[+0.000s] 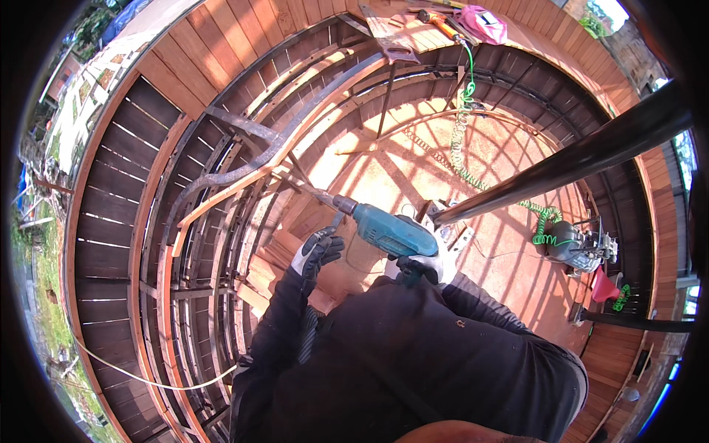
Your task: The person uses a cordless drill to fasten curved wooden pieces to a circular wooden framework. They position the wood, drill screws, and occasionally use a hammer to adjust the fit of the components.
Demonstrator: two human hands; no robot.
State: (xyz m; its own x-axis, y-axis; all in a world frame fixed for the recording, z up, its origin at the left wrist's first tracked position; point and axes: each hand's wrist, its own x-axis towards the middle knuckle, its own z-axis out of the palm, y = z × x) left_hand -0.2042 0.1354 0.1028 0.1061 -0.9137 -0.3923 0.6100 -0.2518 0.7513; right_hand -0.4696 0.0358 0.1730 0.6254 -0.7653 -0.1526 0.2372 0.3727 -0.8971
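Plainly, the teal power drill [389,229] was the thing in hand, held out in front of the person's chest with its bit pointing up and left into the curved wooden rail [244,184] of the timber framework. It looked a dense, rigid tool, nose-heavy at the metal chuck, with a hard plastic body that a glove would grip well enough; I judged it wanted two hands, one at the rear grip and one forward near the chuck, to keep the bit from wandering or twisting on the wood. The right hand [422,267], gloved in black and white, was closed around the rear handle under the drill's body. The left hand [317,251], gloved likewise, sat just below the front of the tool with its fingers curled around what seemed a side handle, though the grip itself was too small to make out fully.

Around them ran bowed slats and dark metal bars. Below lay a reddish floor [413,170], crossed by a green coiled hose [461,140] leading to a small compressor [572,247]. A handsaw [388,37] and a pink bag [484,22] lay on the decking [221,37] at the top.
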